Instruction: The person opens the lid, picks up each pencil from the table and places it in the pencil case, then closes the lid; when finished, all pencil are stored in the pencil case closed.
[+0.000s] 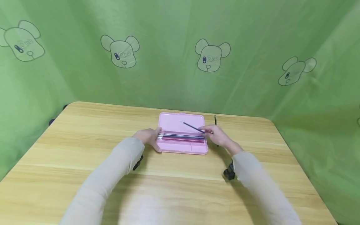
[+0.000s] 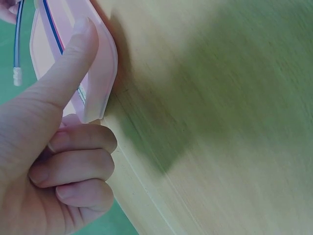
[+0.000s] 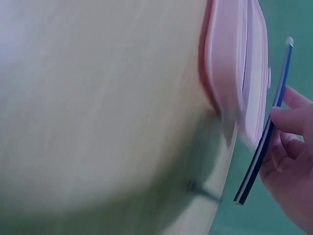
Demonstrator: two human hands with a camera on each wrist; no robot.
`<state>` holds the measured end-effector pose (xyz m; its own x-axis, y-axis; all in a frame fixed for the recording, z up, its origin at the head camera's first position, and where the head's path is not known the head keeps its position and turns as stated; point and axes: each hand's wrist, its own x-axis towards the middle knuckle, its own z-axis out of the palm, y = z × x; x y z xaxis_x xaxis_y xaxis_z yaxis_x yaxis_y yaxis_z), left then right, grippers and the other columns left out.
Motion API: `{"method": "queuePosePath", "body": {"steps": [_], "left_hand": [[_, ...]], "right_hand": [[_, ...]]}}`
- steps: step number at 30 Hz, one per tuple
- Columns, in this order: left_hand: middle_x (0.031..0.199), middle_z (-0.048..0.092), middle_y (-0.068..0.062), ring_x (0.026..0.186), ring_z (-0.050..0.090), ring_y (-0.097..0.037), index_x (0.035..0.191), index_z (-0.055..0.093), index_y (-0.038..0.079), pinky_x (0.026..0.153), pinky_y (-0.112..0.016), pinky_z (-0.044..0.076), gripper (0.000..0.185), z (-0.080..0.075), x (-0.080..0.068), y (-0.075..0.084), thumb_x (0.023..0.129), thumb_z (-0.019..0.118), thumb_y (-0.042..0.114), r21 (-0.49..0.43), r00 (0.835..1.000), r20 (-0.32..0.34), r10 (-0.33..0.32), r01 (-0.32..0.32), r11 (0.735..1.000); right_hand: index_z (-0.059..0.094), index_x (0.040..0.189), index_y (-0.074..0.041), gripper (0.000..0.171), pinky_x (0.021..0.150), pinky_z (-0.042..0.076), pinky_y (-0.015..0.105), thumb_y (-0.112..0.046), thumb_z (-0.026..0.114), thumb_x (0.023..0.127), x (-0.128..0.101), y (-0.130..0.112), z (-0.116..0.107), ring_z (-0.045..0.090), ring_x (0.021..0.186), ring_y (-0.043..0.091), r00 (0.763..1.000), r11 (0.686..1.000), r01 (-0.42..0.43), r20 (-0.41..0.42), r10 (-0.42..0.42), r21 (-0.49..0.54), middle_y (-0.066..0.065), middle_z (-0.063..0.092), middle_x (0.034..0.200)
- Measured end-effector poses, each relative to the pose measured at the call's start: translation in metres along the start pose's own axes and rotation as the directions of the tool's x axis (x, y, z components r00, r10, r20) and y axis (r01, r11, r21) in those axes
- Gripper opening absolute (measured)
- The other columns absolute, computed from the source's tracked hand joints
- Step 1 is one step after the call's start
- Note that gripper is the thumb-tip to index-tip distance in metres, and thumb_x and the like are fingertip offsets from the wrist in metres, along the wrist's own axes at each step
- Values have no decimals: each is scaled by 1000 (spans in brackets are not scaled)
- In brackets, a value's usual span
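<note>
A pink pencil case (image 1: 180,147) lies unfolded on the table, with several pencils (image 1: 182,136) side by side in its tray, blue and red-pink ones among them. At its left end my left hand (image 1: 148,136) grips the case, thumb over the tray (image 2: 100,93) and the other fingers curled beside and below the end wall. My right hand (image 1: 215,134) pinches a dark blue striped pencil (image 3: 266,134) between thumb and fingers, above the right side of the case. That pencil (image 1: 191,126) slants across the lid, its white-tipped end to the upper left.
Right of the case another dark pencil (image 1: 215,120) lies on the table, partly behind my right hand. The wooden table (image 1: 180,187) ends at the back against a green curtain (image 1: 168,84) with printed bear heads. Black wrist cameras (image 1: 229,172) hang under both sleeves.
</note>
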<state>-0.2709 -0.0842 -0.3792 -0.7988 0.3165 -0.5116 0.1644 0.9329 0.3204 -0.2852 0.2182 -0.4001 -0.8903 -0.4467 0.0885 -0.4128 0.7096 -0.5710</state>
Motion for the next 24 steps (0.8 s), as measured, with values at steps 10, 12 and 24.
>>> {"method": "queuePosePath", "body": {"steps": [10, 12, 24], "left_hand": [[143, 32, -20, 130, 33, -34, 147, 10, 12, 108, -45, 28, 112, 2, 1, -4, 65, 79, 42, -24, 1000, -4, -1, 0, 1000], [143, 32, -20, 130, 33, -33, 147, 10, 13, 108, -45, 28, 111, 1, 1, -4, 65, 78, 42, -22, 1000, -7, 0, 0, 1000], [142, 34, -19, 129, 35, -32, 147, 9, 15, 106, -45, 31, 111, -1, 0, -1, 65, 78, 44, -7, 999, 8, -39, 39, 999]], "right_hand": [[65, 107, 1, 31, 83, 49, 39, 11, 52, 80, 24, -25, 32, 56, 84, 24, 967, 954, 241, 126, -221, -176, 12, 61, 89], [65, 108, 1, 32, 84, 49, 38, 11, 51, 81, 28, -28, 35, 56, 85, 24, 965, 952, 243, 145, -218, -184, 12, 61, 90], [66, 111, -4, 32, 80, 49, 31, 7, 55, 83, 38, -33, 47, 52, 80, 17, 967, 939, 229, 170, -189, -257, 5, 55, 85]]}}
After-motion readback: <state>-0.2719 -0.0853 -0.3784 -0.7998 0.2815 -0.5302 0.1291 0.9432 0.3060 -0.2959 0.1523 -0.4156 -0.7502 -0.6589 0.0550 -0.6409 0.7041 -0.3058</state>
